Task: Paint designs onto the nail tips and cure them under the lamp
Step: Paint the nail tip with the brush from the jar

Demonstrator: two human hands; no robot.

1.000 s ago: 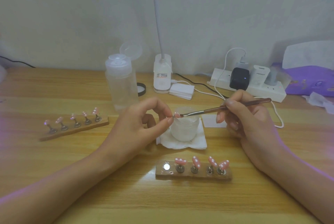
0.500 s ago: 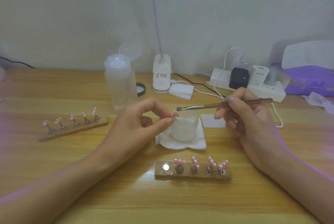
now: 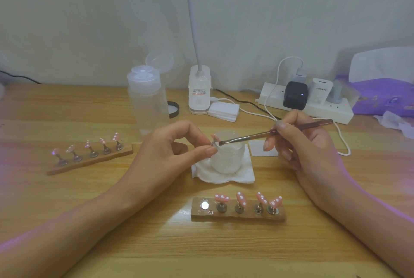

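Note:
My left hand (image 3: 170,154) pinches a small pink nail tip (image 3: 214,139) on its stand between thumb and forefinger, held over a white jar (image 3: 227,159). My right hand (image 3: 300,143) grips a thin brush (image 3: 275,133) like a pen; its bristle end touches the held nail tip. A wooden holder (image 3: 238,213) in front carries several pink dotted tips and one bare magnet spot at its left end. A second wooden holder (image 3: 89,161) on the left carries several more pink tips. The lamp's white base (image 3: 199,92) stands at the back, its neck rising out of view.
A clear pump bottle (image 3: 146,100) with open lid stands behind my left hand. The jar sits on a folded white wipe (image 3: 224,176). A power strip (image 3: 313,102) with chargers and cables lies back right, with a purple tissue pack (image 3: 385,96) beyond it. White pads (image 3: 224,111) lie near the lamp.
The brush lifted away from the nail tip half a second ago and has now come back down onto it. My left hand has held the tip in place.

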